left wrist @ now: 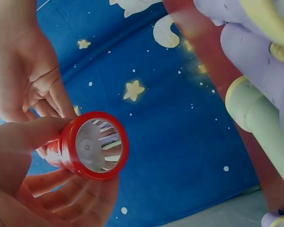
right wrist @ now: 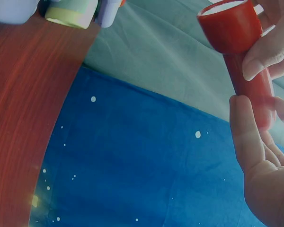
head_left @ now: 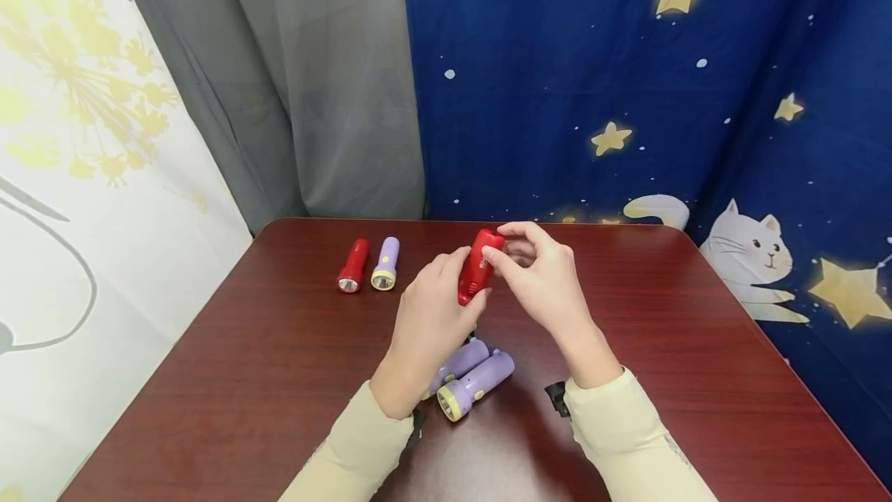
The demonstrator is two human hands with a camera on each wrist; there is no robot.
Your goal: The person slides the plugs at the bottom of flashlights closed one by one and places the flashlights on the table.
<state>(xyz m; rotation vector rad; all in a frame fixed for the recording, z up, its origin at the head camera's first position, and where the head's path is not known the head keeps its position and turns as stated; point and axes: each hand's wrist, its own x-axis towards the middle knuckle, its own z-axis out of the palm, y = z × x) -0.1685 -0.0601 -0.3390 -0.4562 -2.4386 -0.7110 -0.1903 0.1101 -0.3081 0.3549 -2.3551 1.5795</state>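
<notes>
A red flashlight [head_left: 479, 268] is held up above the table. My left hand [head_left: 430, 304] grips its body just behind the head. On the tail end, the thumb and fingers of my right hand [head_left: 547, 277] pinch the flashlight. In the left wrist view the flashlight's lens [left wrist: 102, 145] faces the camera and looks unlit. The right wrist view has the red flashlight [right wrist: 248, 61] with its wide head up and its tail against the right hand's fingers [right wrist: 244, 127]. Beneath the hands lie two purple flashlights with yellow rims, the nearer one [head_left: 481, 382] partly overlapping the other [head_left: 460, 362] in view.
Farther back on the left, a red flashlight [head_left: 354, 266] and a small purple flashlight [head_left: 385, 263] lie side by side. A green flashlight [left wrist: 262, 120] shows in the left wrist view. The dark red table [head_left: 279, 378] ends at curtains [head_left: 557, 84].
</notes>
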